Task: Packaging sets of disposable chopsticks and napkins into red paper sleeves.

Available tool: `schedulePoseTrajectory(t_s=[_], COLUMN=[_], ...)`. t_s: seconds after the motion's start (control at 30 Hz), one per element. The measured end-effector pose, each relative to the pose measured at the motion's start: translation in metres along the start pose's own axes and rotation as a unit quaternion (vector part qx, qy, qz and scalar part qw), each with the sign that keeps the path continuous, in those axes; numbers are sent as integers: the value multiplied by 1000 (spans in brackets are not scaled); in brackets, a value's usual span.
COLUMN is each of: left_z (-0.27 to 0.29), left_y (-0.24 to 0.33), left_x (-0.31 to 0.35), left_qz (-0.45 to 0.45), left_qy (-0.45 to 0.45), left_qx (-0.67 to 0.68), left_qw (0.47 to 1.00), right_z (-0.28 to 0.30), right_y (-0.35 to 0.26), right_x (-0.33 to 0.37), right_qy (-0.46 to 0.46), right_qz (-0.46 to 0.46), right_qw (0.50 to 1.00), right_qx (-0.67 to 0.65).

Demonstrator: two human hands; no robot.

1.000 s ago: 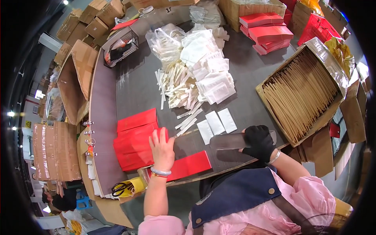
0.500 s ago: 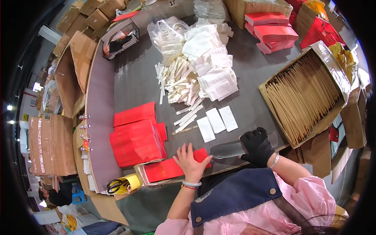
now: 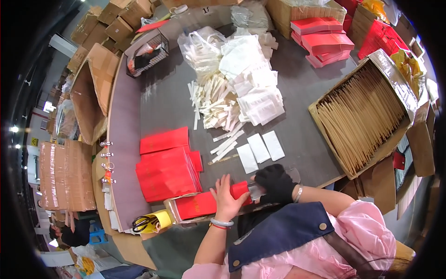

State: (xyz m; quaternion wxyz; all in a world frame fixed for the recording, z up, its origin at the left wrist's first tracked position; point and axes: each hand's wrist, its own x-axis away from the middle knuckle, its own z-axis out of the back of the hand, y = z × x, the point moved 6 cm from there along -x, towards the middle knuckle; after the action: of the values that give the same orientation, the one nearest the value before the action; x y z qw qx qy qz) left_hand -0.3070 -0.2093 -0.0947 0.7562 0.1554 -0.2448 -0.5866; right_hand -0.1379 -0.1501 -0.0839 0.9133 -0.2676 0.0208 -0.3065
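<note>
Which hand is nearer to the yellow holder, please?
Left: the left hand lies over the long red envelope, right of the yellow holder; the gloved right hand, on the clear plastic sleeve, is farther right.

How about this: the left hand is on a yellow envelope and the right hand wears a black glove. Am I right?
Not quite: in the head view, the envelope under the left hand is red, not yellow. The right hand does wear a black glove.
</note>
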Motion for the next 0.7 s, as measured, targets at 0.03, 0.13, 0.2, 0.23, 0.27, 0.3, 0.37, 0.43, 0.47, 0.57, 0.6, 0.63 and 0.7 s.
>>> schedulePoseTrajectory(t_s=[0.03, 0.13, 0.2, 0.23, 0.27, 0.3, 0.37, 0.43, 0.47, 0.57, 0.6, 0.63, 0.7], left_z=[3, 21, 29, 28, 26, 26, 16, 16, 20, 22, 20, 17, 5], left_y=[0, 4, 10, -3, -11, -17, -19, -19, -14, 5, 15, 30, 45], left_x=[0, -46, -73, -88, -101, -106, -108, -109, -112, -108, -107, -104, -102], left_qz=[-9, -80, -155, -124, -98, -101, -137, -157, -178, -194, -201, -233, -269], left_qy=[-3, 61, 187, 183, 175, 180, 155, 156, 165, 166, 179, 165, 130], left_qx=[3, 121, 32, -16, -60, -60, -45, -48, -51, -96, -116, -72, -51], left_qw=[1000, 988, 970, 975, 978, 977, 977, 974, 969, 962, 956, 956, 953], right_z=[10, 31, 28, 24, 24, 19, 19, 35, 40, 63, 77, 91, 118], right_y=[10, 38, 47, 42, 52, 59, 78, 92, 94, 89, 88, 93, 104], right_x=[-3, -22, -38, -45, -45, -47, -46, -45, -44, -26, -15, 1, 32], right_qy=[42, 167, 212, 175, 181, 160, 93, -10, -55, 0, 58, 124, 211], right_qz=[-35, -148, -139, -132, -131, -68, 20, 76, 98, 96, 93, 75, 26], right_qw=[998, 974, 967, 975, 974, 983, 994, 996, 992, 994, 994, 989, 970], right_qx=[-7, -50, -23, 24, 26, 60, 54, 40, 58, 46, 15, -27, -120])
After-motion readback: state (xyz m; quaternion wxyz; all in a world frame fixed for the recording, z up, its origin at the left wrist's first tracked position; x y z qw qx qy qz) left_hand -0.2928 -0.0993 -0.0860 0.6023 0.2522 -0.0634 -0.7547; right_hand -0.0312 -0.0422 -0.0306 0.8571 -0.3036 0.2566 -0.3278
